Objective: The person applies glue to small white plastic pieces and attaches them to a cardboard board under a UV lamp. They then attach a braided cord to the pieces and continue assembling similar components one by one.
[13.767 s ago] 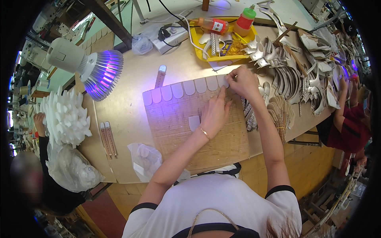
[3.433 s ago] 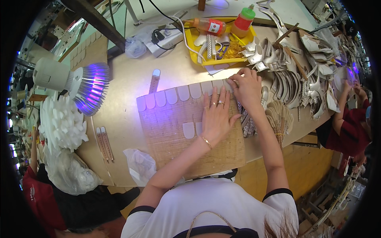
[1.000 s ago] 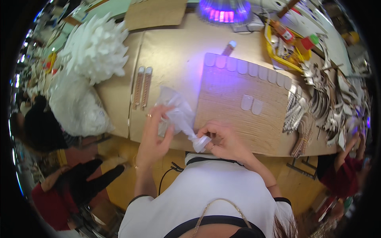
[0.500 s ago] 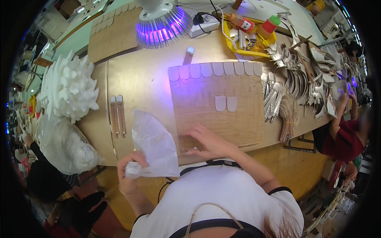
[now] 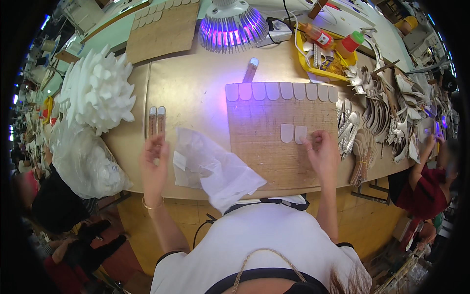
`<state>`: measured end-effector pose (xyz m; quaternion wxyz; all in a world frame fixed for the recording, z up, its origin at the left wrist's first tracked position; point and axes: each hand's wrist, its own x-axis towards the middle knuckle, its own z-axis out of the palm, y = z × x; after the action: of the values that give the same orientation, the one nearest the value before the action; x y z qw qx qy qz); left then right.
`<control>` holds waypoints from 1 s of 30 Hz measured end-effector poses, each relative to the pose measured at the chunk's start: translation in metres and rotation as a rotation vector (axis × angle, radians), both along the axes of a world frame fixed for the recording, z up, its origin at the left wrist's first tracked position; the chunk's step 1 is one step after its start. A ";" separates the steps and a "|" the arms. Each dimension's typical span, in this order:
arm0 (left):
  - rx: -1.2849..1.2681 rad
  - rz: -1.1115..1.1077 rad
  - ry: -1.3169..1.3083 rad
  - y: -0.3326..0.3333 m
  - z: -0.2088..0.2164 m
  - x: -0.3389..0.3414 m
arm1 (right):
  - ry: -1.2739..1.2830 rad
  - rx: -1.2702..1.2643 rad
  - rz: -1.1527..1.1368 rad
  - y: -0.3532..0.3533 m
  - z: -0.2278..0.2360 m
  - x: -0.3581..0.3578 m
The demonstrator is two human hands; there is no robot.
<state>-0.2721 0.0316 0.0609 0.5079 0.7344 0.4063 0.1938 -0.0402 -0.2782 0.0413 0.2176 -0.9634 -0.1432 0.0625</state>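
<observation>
On the rectangular brown woven board (image 5: 284, 142), our right hand (image 5: 323, 156) rests with fingertips pinching lightly at a small white petal-shaped piece (image 5: 300, 134), beside its twin at nine o'clock. Our left hand (image 5: 154, 164) hovers open and empty, fingers spread, just nine o'clock of the crumpled clear plastic bag (image 5: 213, 166) on the tan wooden table (image 5: 191, 93).

The bench (image 5: 196, 93) is smooth pale wood with a light sheen; the mat (image 5: 274, 157) on it looks rough, woven and matt; the petals (image 5: 293, 133) are smooth and pale; the bag (image 5: 215, 169) is thin, crinkled, translucent plastic
</observation>
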 end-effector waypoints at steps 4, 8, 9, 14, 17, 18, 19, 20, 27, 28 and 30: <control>0.135 0.164 -0.058 0.013 -0.024 -0.002 | 0.008 -0.014 -0.024 0.003 -0.016 -0.006; 0.326 0.194 0.068 0.019 -0.043 -0.003 | -0.031 0.022 -0.070 0.007 -0.027 -0.008; 0.386 0.199 0.101 0.020 -0.047 -0.003 | -0.009 0.066 -0.075 0.007 -0.028 -0.008; 0.402 0.158 0.116 0.019 -0.062 -0.001 | 0.053 0.131 -0.118 0.004 -0.028 -0.006; 0.381 0.175 0.117 0.017 -0.066 0.003 | -0.006 0.101 -0.097 0.004 -0.033 -0.007; 0.367 0.188 0.118 0.018 -0.066 0.006 | 0.018 0.098 -0.103 0.003 -0.036 -0.007; 0.357 0.194 0.097 0.018 -0.066 0.008 | 0.036 0.110 -0.105 0.002 -0.039 -0.006; 0.334 0.203 0.073 0.016 -0.066 0.010 | 0.060 0.127 -0.099 0.000 -0.042 -0.005; 0.380 0.180 0.006 0.010 -0.069 0.020 | 0.539 0.945 -0.434 -0.035 -0.040 0.015; 0.408 0.201 0.014 0.013 -0.070 0.018 | 0.555 1.005 -0.426 -0.037 -0.038 0.015; 0.458 0.252 0.022 0.022 -0.071 0.015 | 0.536 0.961 -0.301 -0.040 -0.033 0.016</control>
<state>-0.2573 0.0539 -0.0102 0.2956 0.7759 0.4458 0.3344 -0.0246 -0.3177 0.0080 0.6667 -0.7164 0.0436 0.2009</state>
